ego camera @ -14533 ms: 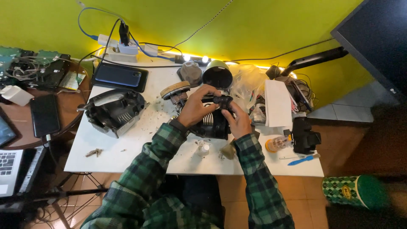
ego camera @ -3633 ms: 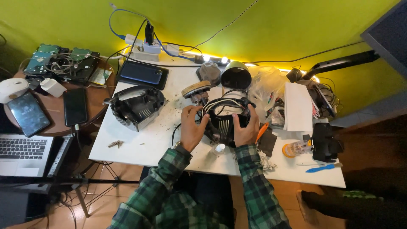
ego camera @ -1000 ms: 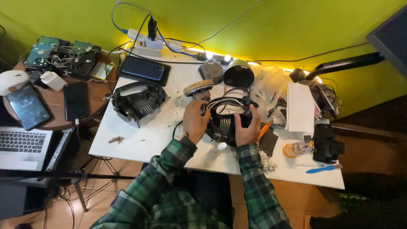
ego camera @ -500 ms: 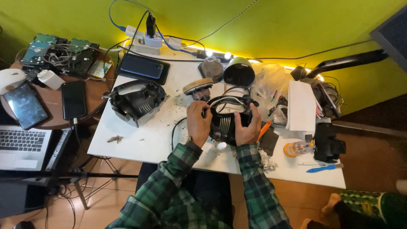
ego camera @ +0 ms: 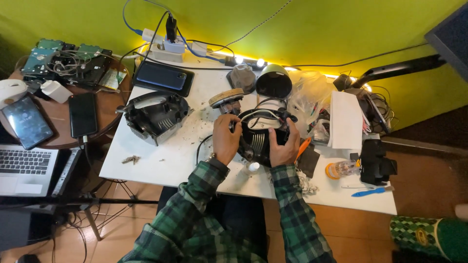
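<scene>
Head view, left to right. At 9 o'clock, a round brown side table (ego camera: 105, 129) carries a black smartphone (ego camera: 82, 114) and a stack of green-backed hard drives (ego camera: 63, 61). On the white rectangular worktop (ego camera: 165, 160), at 10 o'clock from the hands, lies a detached black plastic housing shell with ribbed vents (ego camera: 155, 116). The left hand (ego camera: 226, 139) grips the left edge of the black round motor housing with white and black wires (ego camera: 261, 136), which sits at the worktop's centre near the front edge; the right hand (ego camera: 285, 146) clasps its right side, fingers curled over the rim. An orange-handled tool (ego camera: 302, 146) lies just beside the right hand, at 3 o'clock. At 4 o'clock rests a blue-handled tool (ego camera: 370, 192). Risk, as judged: the loose wires looping over the housing could snag or pull free if the housing is twisted; the small white cap (ego camera: 252, 167) by the front edge could be knocked to the floor.
</scene>
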